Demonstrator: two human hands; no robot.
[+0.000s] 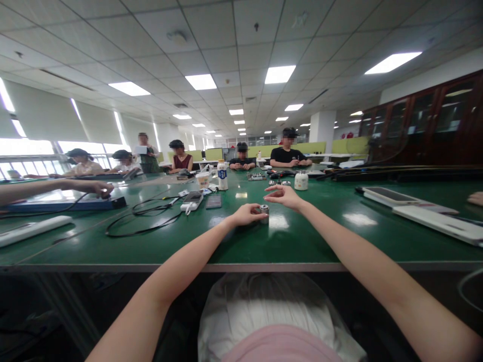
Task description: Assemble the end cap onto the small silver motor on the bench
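A tall white bottle point(223, 177) with a blue label stands on the shiny green worktop point(320, 244); nearer to the person than the bottle, and to its right, a little silver can point(264, 216) stands upright. The left hand point(246, 215) is on the can, also nearer than the bottle; its grip pinches the can's side with thumb and fingers; the right hand point(286, 196) hangs just above the can, to the right of the bottle; its grip is spread, with the fingers bent and a gap between them and the thumb.

I can see a small dark square point(214, 202) lying in front of the bottle; a white gadget point(191, 201) with a dark top is in front of the bottle and to its left; farther left, a black cable point(130, 235) makes big loops; a little tub point(203, 180) sits just left of the bottle. A round white jar point(301, 181) is well to the bottle's right; far to its left, someone else's hand point(101, 189) is over a long blue thing point(64, 204); a person in a black shirt point(289, 155) sits beyond the bottle, to its right.
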